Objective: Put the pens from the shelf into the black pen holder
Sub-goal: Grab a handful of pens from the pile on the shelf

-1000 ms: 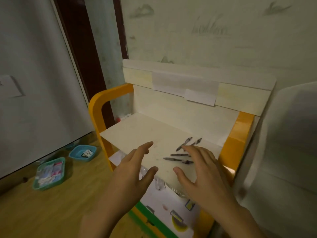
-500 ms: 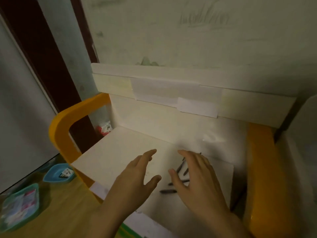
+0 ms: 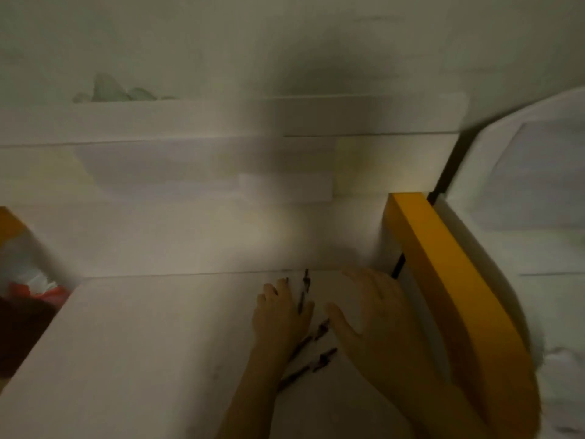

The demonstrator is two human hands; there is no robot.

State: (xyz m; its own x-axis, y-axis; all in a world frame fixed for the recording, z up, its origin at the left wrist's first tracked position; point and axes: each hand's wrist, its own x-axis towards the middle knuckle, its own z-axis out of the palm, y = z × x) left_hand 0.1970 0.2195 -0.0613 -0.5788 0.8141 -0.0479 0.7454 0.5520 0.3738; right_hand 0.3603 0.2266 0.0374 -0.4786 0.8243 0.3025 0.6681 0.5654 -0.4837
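Several dark pens point(image 3: 320, 359) lie scattered on the white shelf board point(image 3: 142, 343), near its right end. My left hand point(image 3: 280, 318) rests flat on the board just left of them, fingers spread, partly over one pen. My right hand point(image 3: 370, 315) lies flat to the right of the pens, thumb pointing at them. Neither hand grips a pen. The frame is dim and blurred. No black pen holder is in view.
The shelf's orange side panel point(image 3: 449, 280) stands close to my right hand. A white back board point(image 3: 190, 239) rises behind the pens. Red and white items point(image 3: 34, 289) sit beyond the shelf's left edge. A white surface point(image 3: 538, 185) is at right.
The camera has moved closer and lower over the shelf. Both hands have come down onto the board, the left one sliding right so the pens now lie between them.
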